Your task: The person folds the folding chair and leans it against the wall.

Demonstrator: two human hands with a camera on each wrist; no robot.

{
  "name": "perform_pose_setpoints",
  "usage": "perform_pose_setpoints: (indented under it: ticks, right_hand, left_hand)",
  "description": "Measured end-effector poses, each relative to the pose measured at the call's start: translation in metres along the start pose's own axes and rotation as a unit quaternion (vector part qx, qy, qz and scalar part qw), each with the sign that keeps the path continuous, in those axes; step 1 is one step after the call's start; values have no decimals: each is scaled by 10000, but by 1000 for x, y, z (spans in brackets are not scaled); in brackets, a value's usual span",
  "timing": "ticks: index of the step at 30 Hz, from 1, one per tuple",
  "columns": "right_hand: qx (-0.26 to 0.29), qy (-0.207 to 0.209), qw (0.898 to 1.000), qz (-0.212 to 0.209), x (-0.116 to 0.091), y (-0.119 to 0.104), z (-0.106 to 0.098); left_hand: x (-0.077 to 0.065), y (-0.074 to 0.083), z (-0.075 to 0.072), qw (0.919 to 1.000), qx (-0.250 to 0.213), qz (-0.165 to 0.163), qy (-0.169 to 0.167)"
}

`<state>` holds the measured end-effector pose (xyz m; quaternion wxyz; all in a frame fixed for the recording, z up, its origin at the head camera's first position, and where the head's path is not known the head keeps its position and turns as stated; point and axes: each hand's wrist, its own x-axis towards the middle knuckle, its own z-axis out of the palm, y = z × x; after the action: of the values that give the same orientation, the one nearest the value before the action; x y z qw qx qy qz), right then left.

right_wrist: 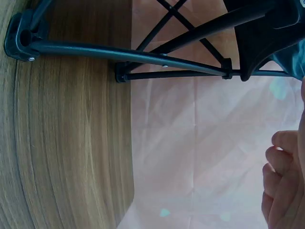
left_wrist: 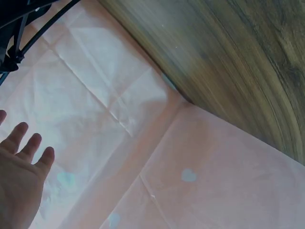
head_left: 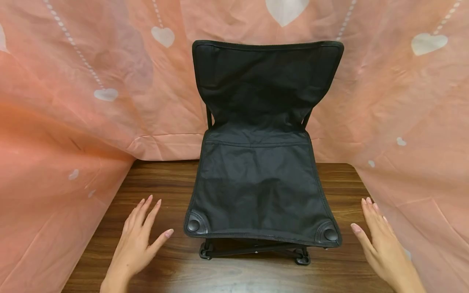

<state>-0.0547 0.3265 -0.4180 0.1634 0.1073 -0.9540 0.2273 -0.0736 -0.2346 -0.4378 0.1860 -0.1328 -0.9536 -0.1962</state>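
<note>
A black folding chair (head_left: 256, 187) stands unfolded on the wooden table, its backrest away from me and its seat facing me. Crossed tubes and plastic feet (head_left: 302, 256) show under the seat's front edge. To the left of the chair is my left hand (head_left: 137, 240), fingers spread, holding nothing and apart from the fabric. My right hand (head_left: 384, 244) is on the chair's other side, fingers extended, also holding nothing. In the right wrist view the dark frame tubes (right_wrist: 128, 53) and joints appear beside the right hand (right_wrist: 283, 186).
The brown wood-grain table (head_left: 161, 179) lies under the chair. Pink cloth (head_left: 161, 97) printed with white hearts hangs behind it and along both sides, close to the table's edges.
</note>
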Motion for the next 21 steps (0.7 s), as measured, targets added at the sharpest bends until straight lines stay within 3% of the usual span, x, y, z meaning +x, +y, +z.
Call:
perform_pose_setpoints:
  ticks: [11,16,21]
  right_hand:
    - [-31,278,9987,-421,7,-13,-14]
    - [-62,242,9982,-549,10,-23,-20]
    - [-68,191,9972,-724,10,-33,-22]
  left_hand:
    - [8,4,-9,9958,-338,625,582]
    - [12,9,-14,9924,-454,927,664]
    - [12,13,-18,9917,-564,1005,570]
